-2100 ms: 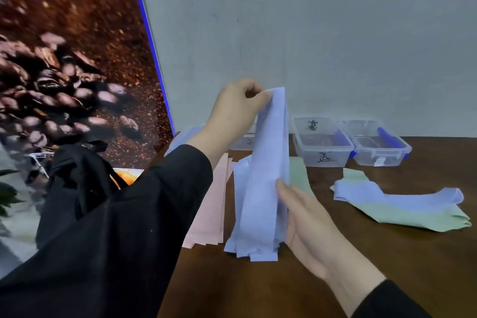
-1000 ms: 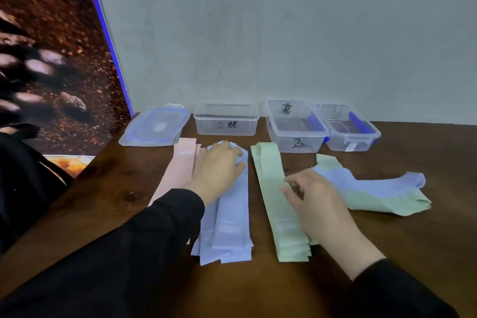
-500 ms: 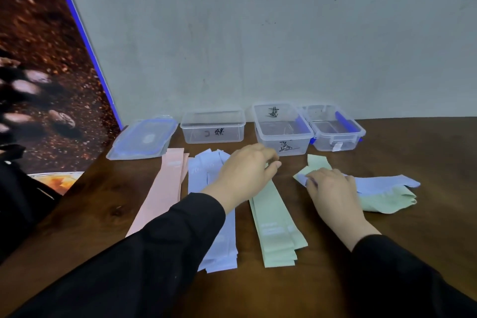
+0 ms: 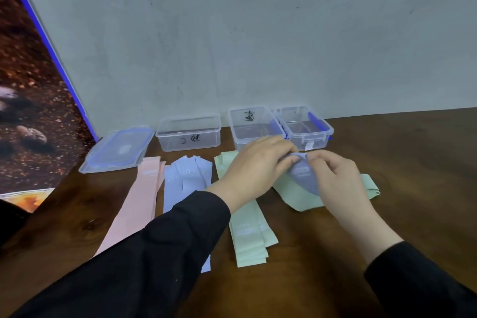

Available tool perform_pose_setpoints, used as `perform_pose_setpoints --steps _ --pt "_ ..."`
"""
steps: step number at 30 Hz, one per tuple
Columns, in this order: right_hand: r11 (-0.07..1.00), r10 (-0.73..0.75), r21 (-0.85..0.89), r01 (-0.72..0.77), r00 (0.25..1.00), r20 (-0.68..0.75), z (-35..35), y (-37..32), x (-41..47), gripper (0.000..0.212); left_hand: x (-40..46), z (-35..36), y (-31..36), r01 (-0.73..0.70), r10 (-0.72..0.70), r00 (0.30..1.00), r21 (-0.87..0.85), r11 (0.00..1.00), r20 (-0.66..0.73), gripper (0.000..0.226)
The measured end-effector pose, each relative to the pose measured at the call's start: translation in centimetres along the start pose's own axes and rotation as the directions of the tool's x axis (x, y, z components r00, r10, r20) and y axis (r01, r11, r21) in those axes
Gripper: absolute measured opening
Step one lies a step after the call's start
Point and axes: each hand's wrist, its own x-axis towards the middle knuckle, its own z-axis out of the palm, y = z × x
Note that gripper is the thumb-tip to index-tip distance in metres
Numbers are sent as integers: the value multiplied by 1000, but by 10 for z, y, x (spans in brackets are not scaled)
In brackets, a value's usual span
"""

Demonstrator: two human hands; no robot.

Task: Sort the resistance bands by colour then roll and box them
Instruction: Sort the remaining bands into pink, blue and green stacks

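Note:
Three sorted piles lie side by side on the brown table: pink bands (image 4: 139, 204), blue bands (image 4: 185, 181) and green bands (image 4: 251, 240). To their right, both my hands pinch the top end of one blue band (image 4: 303, 175), lifted a little off a loose green band (image 4: 296, 196) on the table. My left hand (image 4: 254, 165) grips it from the left, my right hand (image 4: 335, 178) from the right. Three clear boxes stand at the back: the left box (image 4: 189, 133), the middle box (image 4: 251, 124) and the right box (image 4: 304, 125).
A clear lid with blue clips (image 4: 118, 148) lies at the back left beside a leaning poster of coffee beans (image 4: 31, 100). A grey wall rises right behind the boxes. Bare table surface (image 4: 413, 162) stretches out to the right.
My left hand left the blue pile, crossed over the green pile and joined my right hand. Both now pinch the loose blue band, which has come up off the green one.

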Motion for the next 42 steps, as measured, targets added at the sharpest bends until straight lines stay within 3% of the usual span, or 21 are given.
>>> perform_pose_setpoints --steps 4,8,12,16,21,26,29,30,32,34,38,40,42 --pt "996 -9 -82 17 995 103 -9 3 -4 11 10 -17 14 51 -61 995 -122 991 -82 21" --pt "969 1 -248 10 999 43 -6 6 -2 29 19 -52 23 78 -125 970 -220 972 -209 20" --pt "973 -30 -226 38 999 36 3 -25 -7 28 19 -98 27 113 -200 926 -269 957 -322 19" --pt "991 -34 -120 52 989 146 30 -59 -27 31 11 -142 14 140 -254 869 -280 950 -425 14" --pt "949 96 236 -207 907 410 80 -72 -69 11 -7 -165 -31 289 -358 837 -221 931 -414 17" --pt "922 183 216 -322 852 491 110 -68 -86 15 -28 -163 -80 421 -471 795 -212 882 -382 18" --pt "924 166 209 -320 828 536 122 -60 -81 30 -30 -154 -110 499 -525 796 -163 851 -300 17" --pt "942 170 150 -299 814 555 127 -54 -78 35 -31 -148 -121 542 -556 794 -128 831 -248 17" --pt "977 133 -210 -14 815 564 139 -36 -73 48 -37 -130 -141 640 -638 761 -21 768 -116 32" --pt "799 61 -528 287 835 547 148 -17 -70 52 -52 -103 -154 677 -681 733 96 730 9 41" --pt "702 -40 -552 451 798 601 155 4 -73 37 -93 -38 -155 550 -609 745 264 792 272 34" --pt "671 -105 -540 508 786 609 153 4 -72 36 -105 -24 -153 470 -570 770 349 811 287 32" --pt "708 -197 -482 516 800 566 145 -2 -70 33 -106 -27 -150 473 -570 786 361 804 239 30"
